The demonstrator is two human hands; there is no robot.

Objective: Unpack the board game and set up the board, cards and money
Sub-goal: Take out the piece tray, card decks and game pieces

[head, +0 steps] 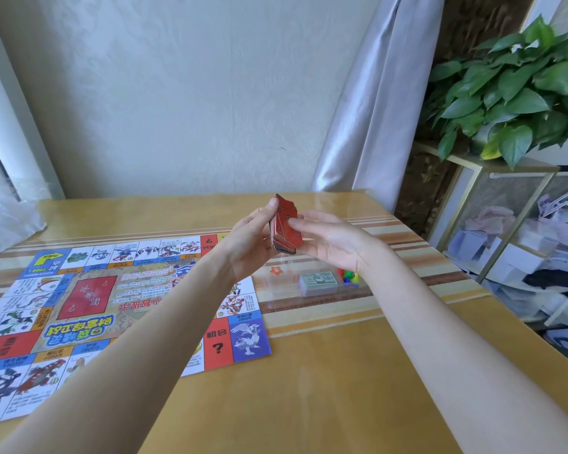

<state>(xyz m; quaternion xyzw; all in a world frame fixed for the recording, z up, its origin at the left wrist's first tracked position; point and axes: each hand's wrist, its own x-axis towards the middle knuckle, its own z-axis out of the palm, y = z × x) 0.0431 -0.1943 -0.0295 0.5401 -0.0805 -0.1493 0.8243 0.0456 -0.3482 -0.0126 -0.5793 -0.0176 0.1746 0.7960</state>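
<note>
Currently head view: my left hand [253,237] and right hand [328,237] both grip the red card deck [284,224], held upright above the table [309,388]. Board [118,303] lies flat at left. Money stack [318,281] sits in a clear tray [276,299] beside the board.
</note>
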